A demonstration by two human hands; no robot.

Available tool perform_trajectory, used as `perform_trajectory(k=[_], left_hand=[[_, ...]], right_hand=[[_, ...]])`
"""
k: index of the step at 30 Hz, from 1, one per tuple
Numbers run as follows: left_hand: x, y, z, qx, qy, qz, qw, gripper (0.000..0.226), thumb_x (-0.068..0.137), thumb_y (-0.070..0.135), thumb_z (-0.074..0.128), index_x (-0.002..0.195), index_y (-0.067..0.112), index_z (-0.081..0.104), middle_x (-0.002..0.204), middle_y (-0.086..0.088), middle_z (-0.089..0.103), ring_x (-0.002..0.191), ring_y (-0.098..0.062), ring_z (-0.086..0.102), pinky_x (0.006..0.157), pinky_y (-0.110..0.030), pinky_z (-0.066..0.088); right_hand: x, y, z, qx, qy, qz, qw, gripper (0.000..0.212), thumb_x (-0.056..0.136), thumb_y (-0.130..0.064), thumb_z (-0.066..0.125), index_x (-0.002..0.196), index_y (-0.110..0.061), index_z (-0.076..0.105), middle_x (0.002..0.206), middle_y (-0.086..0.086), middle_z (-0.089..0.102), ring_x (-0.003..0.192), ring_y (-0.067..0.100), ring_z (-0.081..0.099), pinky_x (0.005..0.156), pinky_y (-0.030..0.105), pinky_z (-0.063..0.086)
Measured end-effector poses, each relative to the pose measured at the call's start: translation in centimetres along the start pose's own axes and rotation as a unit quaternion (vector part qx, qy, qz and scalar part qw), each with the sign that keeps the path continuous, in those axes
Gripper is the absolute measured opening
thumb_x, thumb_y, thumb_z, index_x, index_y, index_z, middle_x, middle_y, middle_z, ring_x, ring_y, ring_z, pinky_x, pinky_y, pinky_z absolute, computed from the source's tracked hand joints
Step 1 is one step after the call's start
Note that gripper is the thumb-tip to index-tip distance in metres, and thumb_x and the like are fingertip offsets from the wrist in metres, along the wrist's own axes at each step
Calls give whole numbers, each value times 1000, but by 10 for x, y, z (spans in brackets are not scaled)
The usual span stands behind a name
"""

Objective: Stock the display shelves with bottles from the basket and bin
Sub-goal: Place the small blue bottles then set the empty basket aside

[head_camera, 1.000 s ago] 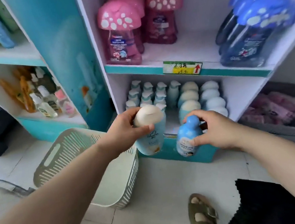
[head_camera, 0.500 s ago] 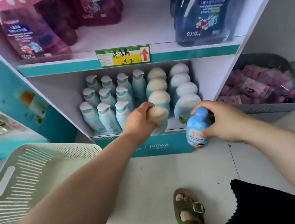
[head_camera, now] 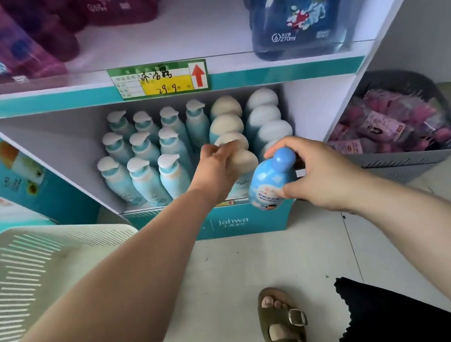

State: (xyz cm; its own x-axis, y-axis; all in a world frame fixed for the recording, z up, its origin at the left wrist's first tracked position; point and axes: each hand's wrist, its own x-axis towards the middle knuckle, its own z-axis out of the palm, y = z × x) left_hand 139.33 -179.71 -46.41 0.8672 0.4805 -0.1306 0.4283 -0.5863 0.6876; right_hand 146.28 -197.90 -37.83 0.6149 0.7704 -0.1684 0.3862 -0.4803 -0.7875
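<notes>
The left arm is stretching from 7 o'clock toward 1 o'clock, its left hand knuckles-up and gripping a cream-capped bottle by the cap. The right arm is slanting in from 4 o'clock toward 10 o'clock, the right hand holding a blue bottle between thumb and curled fingers.

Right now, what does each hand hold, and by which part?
Left hand: cream-capped bottle, by its cap. Right hand: blue bottle, round its body.

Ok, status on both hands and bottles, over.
Left hand grips cream-capped bottle at lower shelf front. Right hand holds blue bottle, off shelf. Nothing in the way.
</notes>
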Motion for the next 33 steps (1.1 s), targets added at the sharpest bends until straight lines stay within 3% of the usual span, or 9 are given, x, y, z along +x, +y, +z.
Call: perform_trajectory(k=[2, 5, 7, 10, 15, 21, 27, 30, 33], left_hand=[[-15, 5, -3, -3, 29, 0, 1000, 70, 86, 6, 59, 147, 24, 29, 138, -10, 31, 121, -25, 43, 105, -19, 26], [-51, 16, -21, -105, 59, 30, 992, 53, 85, 8, 49, 137, 17, 46, 128, -2, 49, 111, -21, 53, 98, -15, 38], [-78, 26, -36, -214, -4, 48, 976, 49, 81, 18, 48, 130, 18, 52, 123, 3, 59, 108, -12, 59, 90, -11, 44], [-105, 36, -59, -235, -74, 82, 966, 52, 81, 24, 71, 128, 23, 50, 120, 8, 63, 112, -7, 59, 95, -25, 48], [-131, 52, -102, -254, 30, 68, 964, 47, 78, 17, 77, 119, 18, 54, 107, 0, 69, 98, -14, 67, 89, -36, 54], [-166, 82, -153, -306, 105, 90, 942, 52, 66, 27, 77, 113, 21, 54, 106, 1, 69, 96, -12, 67, 84, -30, 55], [-187, 102, -201, -264, 127, 135, 947, 51, 74, 39, 77, 117, 27, 52, 110, 4, 68, 105, -11, 64, 91, -29, 51], [-190, 117, -238, -212, 217, 140, 942, 45, 80, 60, 60, 117, 35, 53, 112, 9, 65, 106, -4, 60, 96, -35, 49], [-190, 139, -279, -183, 317, 122, 922, 32, 86, 43, 59, 115, 31, 53, 108, 10, 62, 100, -6, 60, 94, -35, 49]], right_hand=[[0, -2, -1, 12, -4, -2, 1000, 50, 67, -3, 77, 99, -34, 55, 106, -11, 62, 100, 17, 61, 88, 41, 52], [-3, -13, -4, 27, -13, -16, 999, 50, 67, -3, 76, 97, -36, 52, 103, -10, 63, 97, 15, 61, 87, 42, 53], [-7, -25, -6, 38, -22, -32, 999, 51, 68, -1, 76, 96, -36, 51, 102, -11, 62, 95, 11, 60, 86, 36, 53], [-16, -53, -7, 92, -18, -63, 994, 52, 68, 2, 78, 98, -31, 53, 104, -7, 65, 100, 12, 62, 88, 34, 53], [-35, -102, 4, 176, 52, -106, 977, 52, 73, -5, 78, 105, -38, 55, 113, -13, 64, 103, 6, 63, 87, 28, 52], [-52, -158, 12, 158, 58, -112, 979, 58, 61, -38, 80, 113, -34, 56, 105, -10, 67, 94, 10, 66, 85, 39, 55], [-61, -208, -8, 157, 77, -158, 972, 39, 68, -22, 84, 99, -28, 61, 93, -4, 71, 87, 15, 68, 81, 39, 57], [-65, -236, -28, 161, 107, -187, 963, 48, 60, -37, 84, 102, -29, 62, 92, -7, 71, 87, 14, 68, 83, 41, 56], [-67, -264, -54, 160, 131, -216, 954, 42, 64, -29, 85, 99, -31, 61, 91, -7, 71, 86, 13, 67, 86, 44, 54]])
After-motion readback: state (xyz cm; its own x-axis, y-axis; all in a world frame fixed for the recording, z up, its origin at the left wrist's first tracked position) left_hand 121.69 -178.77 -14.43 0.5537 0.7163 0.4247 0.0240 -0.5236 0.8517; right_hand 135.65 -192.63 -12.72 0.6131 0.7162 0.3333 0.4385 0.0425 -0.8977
